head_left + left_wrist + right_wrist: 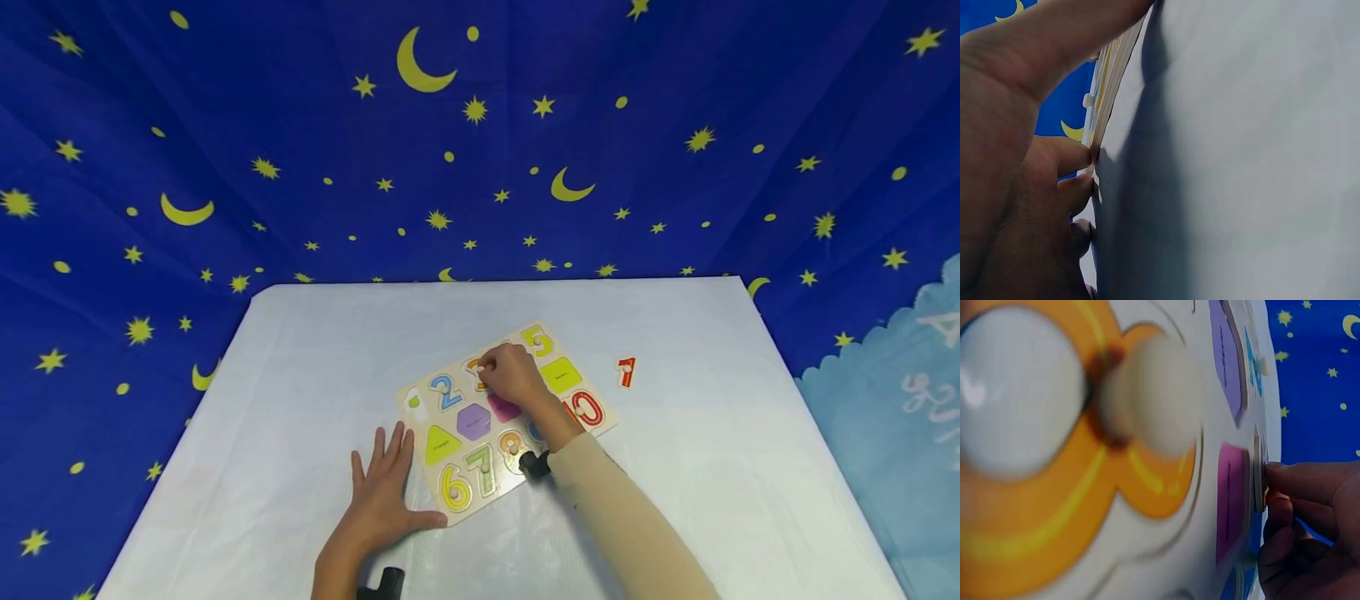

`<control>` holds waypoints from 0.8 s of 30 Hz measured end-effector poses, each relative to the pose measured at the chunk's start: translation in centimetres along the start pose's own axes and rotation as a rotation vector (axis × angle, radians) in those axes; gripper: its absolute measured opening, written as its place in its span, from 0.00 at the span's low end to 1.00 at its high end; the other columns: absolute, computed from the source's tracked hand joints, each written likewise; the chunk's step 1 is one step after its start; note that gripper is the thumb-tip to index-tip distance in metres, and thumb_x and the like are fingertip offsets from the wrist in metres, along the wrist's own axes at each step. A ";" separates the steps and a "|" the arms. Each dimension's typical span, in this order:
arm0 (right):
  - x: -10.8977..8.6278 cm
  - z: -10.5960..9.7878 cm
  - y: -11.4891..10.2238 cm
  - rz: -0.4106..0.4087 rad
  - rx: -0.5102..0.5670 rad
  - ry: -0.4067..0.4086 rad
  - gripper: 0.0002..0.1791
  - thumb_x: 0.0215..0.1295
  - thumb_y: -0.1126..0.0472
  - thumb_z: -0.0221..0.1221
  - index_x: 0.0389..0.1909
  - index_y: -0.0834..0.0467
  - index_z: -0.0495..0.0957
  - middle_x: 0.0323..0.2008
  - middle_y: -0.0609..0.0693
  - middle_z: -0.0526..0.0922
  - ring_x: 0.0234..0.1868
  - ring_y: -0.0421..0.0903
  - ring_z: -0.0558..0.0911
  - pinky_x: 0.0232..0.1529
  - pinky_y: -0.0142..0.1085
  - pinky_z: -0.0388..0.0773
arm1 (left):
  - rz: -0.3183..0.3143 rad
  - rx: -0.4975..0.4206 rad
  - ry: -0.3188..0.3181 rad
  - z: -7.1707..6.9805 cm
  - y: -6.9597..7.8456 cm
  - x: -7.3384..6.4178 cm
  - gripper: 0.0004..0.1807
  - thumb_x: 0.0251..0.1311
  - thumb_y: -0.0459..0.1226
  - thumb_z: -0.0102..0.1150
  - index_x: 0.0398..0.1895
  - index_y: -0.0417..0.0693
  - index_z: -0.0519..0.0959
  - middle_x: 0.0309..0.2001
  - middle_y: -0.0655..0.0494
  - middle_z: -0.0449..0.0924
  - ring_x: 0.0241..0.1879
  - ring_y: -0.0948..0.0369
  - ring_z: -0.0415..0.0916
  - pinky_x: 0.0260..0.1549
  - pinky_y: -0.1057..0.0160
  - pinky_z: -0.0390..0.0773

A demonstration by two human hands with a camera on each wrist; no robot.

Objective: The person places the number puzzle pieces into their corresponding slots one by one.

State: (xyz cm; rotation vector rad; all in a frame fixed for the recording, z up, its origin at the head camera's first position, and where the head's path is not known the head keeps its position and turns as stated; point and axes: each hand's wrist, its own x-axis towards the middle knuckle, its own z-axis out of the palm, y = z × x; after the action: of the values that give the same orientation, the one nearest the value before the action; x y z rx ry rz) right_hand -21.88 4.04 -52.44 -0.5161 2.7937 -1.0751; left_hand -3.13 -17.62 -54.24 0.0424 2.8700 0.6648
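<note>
A wooden number puzzle board (476, 502) lies tilted on the table. My right hand (517, 379) is over its upper row, finger and thumb pinching the orange number 3 piece (474, 377); the right wrist view shows the fingertips at the board's surface, the grip partly hidden. My left hand (381, 500) lies spread at the board's left side, fingertips and thumb touching its edge. The slot with a green apple picture (414, 403) has no piece in it. A red number 1 piece (626, 372) lies on the table right of the board.
Blue 2 (446, 392), yellow 5 (537, 340), yellow 6 (454, 488), green 7 (481, 469), orange 8 (1072, 525) and red 10 (587, 407) sit in the board. My right forearm covers part of its lower right. A white cloth covers the table (315, 358); a blue starry curtain (300, 125) hangs behind.
</note>
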 end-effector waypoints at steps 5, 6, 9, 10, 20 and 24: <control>-0.1 0.3 -0.2 0.027 -0.032 -0.021 0.07 0.54 0.62 0.64 0.34 0.58 0.86 0.24 0.44 0.77 0.29 0.43 0.74 0.30 0.34 0.71 | 0.004 -0.001 -0.013 0.1 0.0 -0.1 0.77 0.20 0.76 0.65 0.76 0.47 0.47 0.76 0.50 0.38 0.74 0.47 0.26 0.63 0.37 0.23; -0.1 0.3 -0.2 0.027 -0.032 -0.023 0.07 0.54 0.62 0.64 0.34 0.58 0.86 0.24 0.44 0.77 0.29 0.43 0.74 0.30 0.34 0.71 | 0.001 -0.002 -0.016 0.1 0.0 -0.1 0.78 0.20 0.76 0.65 0.76 0.47 0.47 0.76 0.50 0.38 0.74 0.47 0.26 0.63 0.37 0.22; 0.0 0.4 -0.3 0.024 -0.035 -0.027 0.07 0.54 0.62 0.64 0.34 0.58 0.86 0.24 0.44 0.77 0.27 0.43 0.74 0.28 0.33 0.71 | -0.006 0.000 -0.018 0.0 0.0 -0.1 0.78 0.20 0.76 0.65 0.76 0.47 0.46 0.77 0.51 0.37 0.74 0.47 0.26 0.63 0.37 0.22; 0.0 0.5 -0.4 0.020 -0.036 -0.029 0.07 0.55 0.62 0.64 0.34 0.58 0.86 0.23 0.44 0.77 0.27 0.42 0.74 0.28 0.33 0.71 | -0.004 0.001 -0.014 0.0 0.0 -0.1 0.78 0.20 0.76 0.65 0.76 0.46 0.47 0.77 0.50 0.38 0.74 0.47 0.26 0.63 0.37 0.22; 0.2 0.8 -0.8 0.030 -0.079 -0.046 0.09 0.57 0.62 0.63 0.38 0.58 0.86 0.28 0.45 0.79 0.33 0.43 0.74 0.36 0.35 0.72 | -0.006 0.013 -0.009 0.0 -0.1 -0.1 0.78 0.20 0.76 0.65 0.76 0.46 0.48 0.77 0.49 0.38 0.74 0.47 0.26 0.63 0.36 0.23; 0.2 0.9 -0.8 0.040 -0.105 -0.062 0.10 0.59 0.61 0.62 0.40 0.58 0.86 0.29 0.45 0.78 0.35 0.44 0.73 0.39 0.35 0.72 | -0.005 0.014 -0.002 0.0 -0.1 -0.1 0.77 0.20 0.76 0.65 0.76 0.46 0.48 0.77 0.49 0.38 0.74 0.47 0.26 0.63 0.36 0.23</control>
State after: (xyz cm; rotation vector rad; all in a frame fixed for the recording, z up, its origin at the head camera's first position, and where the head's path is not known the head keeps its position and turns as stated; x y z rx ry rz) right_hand -21.69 2.87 -52.55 -0.4925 2.8047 -0.8936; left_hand -3.06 -17.69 -54.25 0.0387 2.8715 0.6436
